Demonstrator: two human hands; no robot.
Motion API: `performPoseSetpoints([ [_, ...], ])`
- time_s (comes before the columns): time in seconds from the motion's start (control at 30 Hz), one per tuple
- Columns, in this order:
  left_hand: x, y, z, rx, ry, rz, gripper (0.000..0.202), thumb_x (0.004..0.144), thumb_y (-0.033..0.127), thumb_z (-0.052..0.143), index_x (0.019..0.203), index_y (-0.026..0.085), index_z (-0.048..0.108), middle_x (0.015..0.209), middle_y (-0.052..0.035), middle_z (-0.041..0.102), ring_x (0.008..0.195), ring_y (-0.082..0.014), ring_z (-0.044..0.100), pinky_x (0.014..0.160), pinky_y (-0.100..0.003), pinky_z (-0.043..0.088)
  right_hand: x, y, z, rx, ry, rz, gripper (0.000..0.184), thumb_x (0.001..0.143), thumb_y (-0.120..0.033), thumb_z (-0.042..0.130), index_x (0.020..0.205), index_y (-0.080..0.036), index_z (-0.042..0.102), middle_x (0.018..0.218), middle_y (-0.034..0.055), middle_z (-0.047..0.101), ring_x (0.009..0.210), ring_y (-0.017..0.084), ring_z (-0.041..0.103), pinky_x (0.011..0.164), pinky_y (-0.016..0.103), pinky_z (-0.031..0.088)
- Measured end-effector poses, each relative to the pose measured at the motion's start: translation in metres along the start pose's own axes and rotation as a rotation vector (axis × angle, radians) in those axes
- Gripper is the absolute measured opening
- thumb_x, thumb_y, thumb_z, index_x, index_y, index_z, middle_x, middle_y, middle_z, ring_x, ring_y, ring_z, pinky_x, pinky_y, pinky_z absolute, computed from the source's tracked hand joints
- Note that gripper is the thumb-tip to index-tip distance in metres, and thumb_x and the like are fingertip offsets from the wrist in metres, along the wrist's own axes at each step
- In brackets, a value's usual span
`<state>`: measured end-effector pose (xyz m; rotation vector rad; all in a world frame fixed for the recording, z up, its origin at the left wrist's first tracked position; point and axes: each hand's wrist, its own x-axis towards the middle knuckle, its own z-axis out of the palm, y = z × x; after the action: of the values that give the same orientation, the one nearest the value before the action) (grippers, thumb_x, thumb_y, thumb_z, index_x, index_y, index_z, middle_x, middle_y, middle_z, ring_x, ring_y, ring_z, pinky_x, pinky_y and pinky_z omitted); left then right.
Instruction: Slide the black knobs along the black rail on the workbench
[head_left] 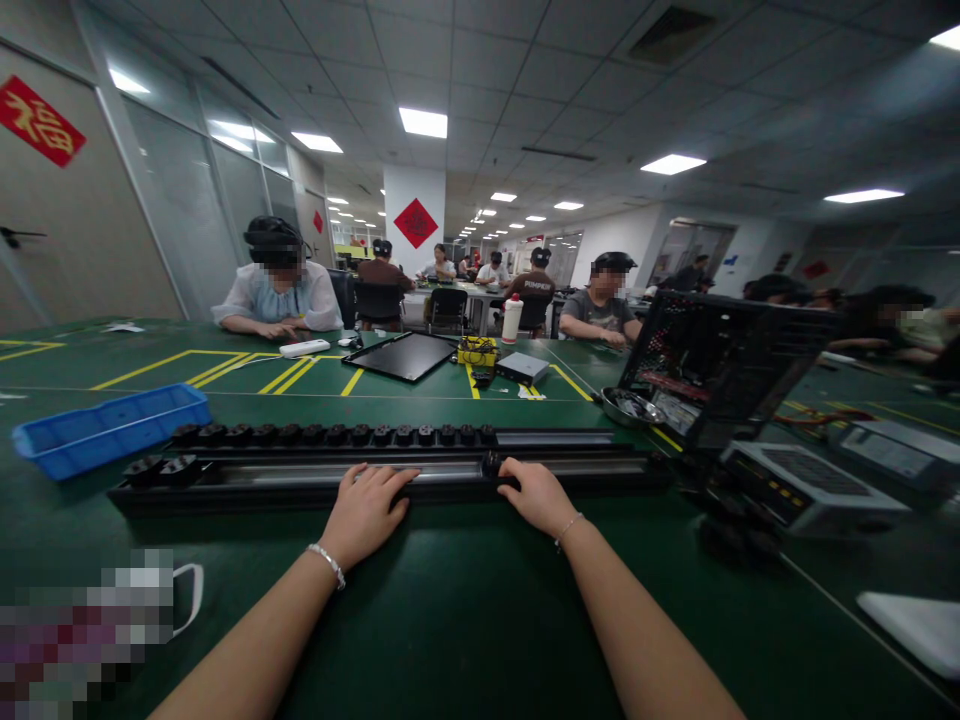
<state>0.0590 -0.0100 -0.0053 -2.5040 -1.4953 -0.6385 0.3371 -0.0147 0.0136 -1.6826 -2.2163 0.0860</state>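
Two long black rails lie side by side across the green table. The far rail [555, 437] carries a row of several black round sliders [330, 434]. The near rail [247, 478] holds two sliders at its left end [161, 469] and one more [491, 463] near the middle. My left hand [367, 510] rests palm down on the near rail, fingers spread. My right hand [534, 492] lies on the same rail with its fingertips against the middle slider, fingers curled over it.
A blue plastic bin [105, 428] stands at the left. An open black computer case [720, 365], a metal bowl [628, 406] and a grey device [810, 487] sit at the right. Other people sit at the far side. A white mug handle [191, 595] shows bottom left.
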Motion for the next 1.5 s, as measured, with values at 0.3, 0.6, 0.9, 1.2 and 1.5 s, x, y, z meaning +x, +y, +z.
performPoseSetpoints([
  [0.3,0.0000,-0.0007,0.0013,0.002,0.005,0.008,0.037,0.079,0.029,0.045,0.115,0.032,0.050,0.098,0.0001,0.062,0.095,-0.0186,0.052,0.096,-0.043,0.024,-0.0004,0.0004,-0.0002,0.026,0.003,-0.002,0.011,0.075,-0.025,0.058,0.086,-0.023,0.056,0.083,0.0007,0.064,0.081,0.016,0.057,0.069,0.024,0.035],
  [0.6,0.0000,0.0004,0.0001,0.001,0.000,0.002,0.037,0.079,0.029,0.045,0.116,0.032,0.050,0.098,-0.0003,0.062,0.095,-0.0188,0.053,0.095,-0.042,0.025,0.0002,0.0034,0.0037,0.002,0.011,-0.012,0.013,0.074,-0.026,0.058,0.088,-0.024,0.057,0.083,0.0009,0.065,0.081,0.016,0.058,0.072,0.024,0.036],
  [0.9,-0.0003,0.0000,0.0000,0.000,0.010,0.007,0.037,0.079,0.028,0.045,0.115,0.032,0.051,0.096,0.0001,0.062,0.094,-0.0186,0.053,0.095,-0.042,0.025,-0.0017,0.0064,-0.0011,-0.039,0.017,-0.076,0.019,0.077,-0.030,0.055,0.095,-0.026,0.058,0.087,0.0004,0.065,0.084,0.016,0.058,0.081,0.028,0.036],
  [1.2,-0.0003,0.0008,-0.0008,-0.010,-0.007,-0.004,0.037,0.079,0.029,0.045,0.115,0.032,0.050,0.097,-0.0005,0.062,0.094,-0.0187,0.052,0.096,-0.042,0.024,-0.0015,0.0061,-0.0019,-0.007,0.002,-0.026,0.016,0.076,-0.029,0.055,0.091,-0.025,0.058,0.088,0.0003,0.065,0.085,0.016,0.058,0.080,0.028,0.037],
  [1.5,0.0004,0.0009,-0.0008,-0.014,-0.003,-0.011,0.037,0.079,0.028,0.045,0.115,0.032,0.051,0.097,-0.0005,0.062,0.094,-0.0189,0.053,0.096,-0.043,0.025,-0.0011,0.0054,-0.0023,0.003,0.008,-0.015,0.012,0.075,-0.028,0.057,0.087,-0.024,0.057,0.084,-0.0003,0.065,0.082,0.016,0.058,0.077,0.027,0.036],
])
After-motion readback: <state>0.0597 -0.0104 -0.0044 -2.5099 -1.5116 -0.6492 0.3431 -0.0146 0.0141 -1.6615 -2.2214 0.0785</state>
